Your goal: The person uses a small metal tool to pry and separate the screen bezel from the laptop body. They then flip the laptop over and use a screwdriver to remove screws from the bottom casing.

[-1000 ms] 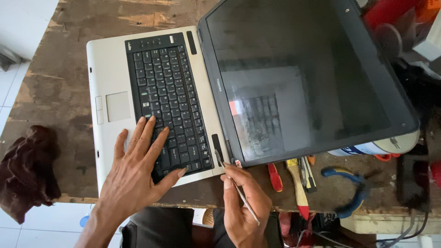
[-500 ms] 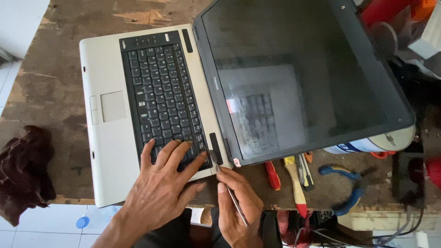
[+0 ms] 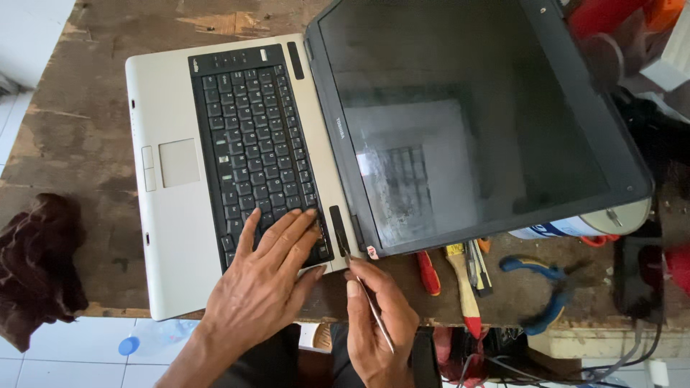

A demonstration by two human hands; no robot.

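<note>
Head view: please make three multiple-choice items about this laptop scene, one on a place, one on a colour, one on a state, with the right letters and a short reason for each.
1. Where does the left hand rest?
A. on the keyboard
B. on the dark cloth
C. on the screen

2. What colour is the laptop body around the keys?
A. red
B. silver
C. green

3. What is the state of the right hand?
A. open and empty
B. flat on the table
C. closed on a thin metal tool

Answers:
1. A, the fingers lie across the lower keys.
2. B, the palm rest and edges are pale silver.
3. C, the tool runs through the grip, with its tip at the laptop's corner near the hinge.
</note>
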